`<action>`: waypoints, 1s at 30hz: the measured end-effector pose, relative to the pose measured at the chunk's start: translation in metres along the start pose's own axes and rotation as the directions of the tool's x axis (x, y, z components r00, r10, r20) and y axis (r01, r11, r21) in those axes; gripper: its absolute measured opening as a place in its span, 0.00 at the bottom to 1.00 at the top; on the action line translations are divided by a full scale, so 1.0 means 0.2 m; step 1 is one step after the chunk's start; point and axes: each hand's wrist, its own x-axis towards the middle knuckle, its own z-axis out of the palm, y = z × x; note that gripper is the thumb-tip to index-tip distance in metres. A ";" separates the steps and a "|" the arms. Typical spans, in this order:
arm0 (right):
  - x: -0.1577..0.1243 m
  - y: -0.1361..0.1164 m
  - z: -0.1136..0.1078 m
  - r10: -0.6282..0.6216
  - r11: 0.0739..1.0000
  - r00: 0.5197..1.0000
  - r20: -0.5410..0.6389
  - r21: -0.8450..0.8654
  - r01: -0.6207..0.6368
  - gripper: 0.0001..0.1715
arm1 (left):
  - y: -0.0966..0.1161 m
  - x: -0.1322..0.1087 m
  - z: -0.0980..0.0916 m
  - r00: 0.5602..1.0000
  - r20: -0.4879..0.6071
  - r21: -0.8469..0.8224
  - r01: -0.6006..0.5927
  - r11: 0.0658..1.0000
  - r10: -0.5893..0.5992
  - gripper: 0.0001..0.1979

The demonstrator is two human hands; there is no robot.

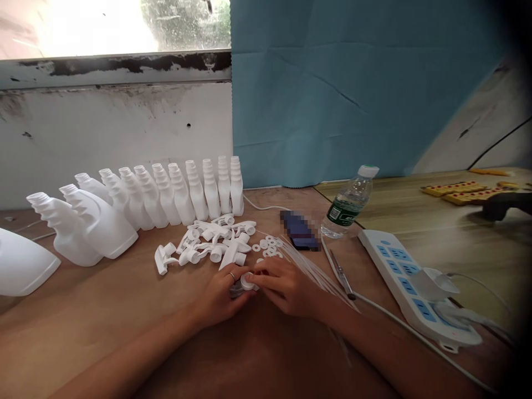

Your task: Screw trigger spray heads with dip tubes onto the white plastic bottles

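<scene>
My left hand (222, 295) is closed around a white trigger sprayer head (246, 281), its round collar facing up toward me. The fingertips of my right hand (286, 284) are pinched together at that collar; whatever small piece they grip is hidden. Just beyond my hands lies a pile of white trigger sprayer heads (216, 244). Several small white ring washers (268, 244) are scattered beside the pile. Thin clear plastic tubes (305, 263) lie in a bundle behind and under my right forearm.
White spray bottles (178, 194) stand in a row along the wall, with one bottle (25, 265) at far left. To the right are a phone (300, 230), a water bottle (347, 205), a pointed tool (341, 272) and a power strip (399, 277) with cables.
</scene>
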 end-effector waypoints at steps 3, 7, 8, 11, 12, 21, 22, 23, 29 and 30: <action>-0.01 0.01 0.00 -0.018 0.999 1.000 0.020 0.045 0.017 0.19 | 0.01 -0.01 0.00 1.000 -0.026 0.011 0.004 1.000 -0.004 0.20; -0.01 0.01 0.00 0.030 0.999 0.998 0.048 0.039 -0.032 0.13 | 0.01 -0.03 0.00 0.998 -0.066 0.050 0.018 0.999 -0.015 0.13; -0.01 0.01 0.00 0.035 0.999 0.998 0.061 0.030 -0.036 0.11 | 0.01 -0.03 0.00 0.998 -0.065 0.071 -0.009 0.997 0.014 0.11; -0.01 0.01 0.01 0.012 1.000 0.997 0.078 0.025 -0.014 0.11 | 0.00 -0.04 0.00 0.993 -0.035 0.110 -0.110 0.988 0.114 0.07; -0.01 0.01 0.02 0.004 1.000 0.997 0.079 0.029 -0.006 0.12 | 0.00 -0.04 0.00 0.991 -0.026 0.116 -0.129 0.985 0.133 0.07; -0.02 0.01 0.04 0.031 0.998 0.997 0.075 0.048 -0.035 0.09 | -0.06 -0.04 0.01 0.974 -0.034 0.145 -0.217 0.965 0.224 0.08; -0.02 0.01 0.04 0.035 0.998 0.996 0.078 0.048 -0.039 0.10 | -0.06 -0.04 0.01 0.974 -0.032 0.148 -0.216 0.965 0.223 0.08; -0.02 0.01 0.04 0.040 0.998 0.996 0.086 0.048 -0.044 0.10 | -0.06 -0.04 0.01 0.978 -0.018 0.148 -0.201 0.968 0.206 0.08; -0.01 0.01 0.04 0.064 0.995 0.992 0.107 0.066 -0.072 0.12 | -0.04 -0.04 -0.01 0.987 0.014 0.112 -0.162 0.980 0.162 0.07; -0.01 0.00 0.04 0.067 0.995 0.992 0.107 0.069 -0.074 0.12 | -0.04 -0.04 -0.01 0.985 0.008 0.111 -0.170 0.979 0.170 0.07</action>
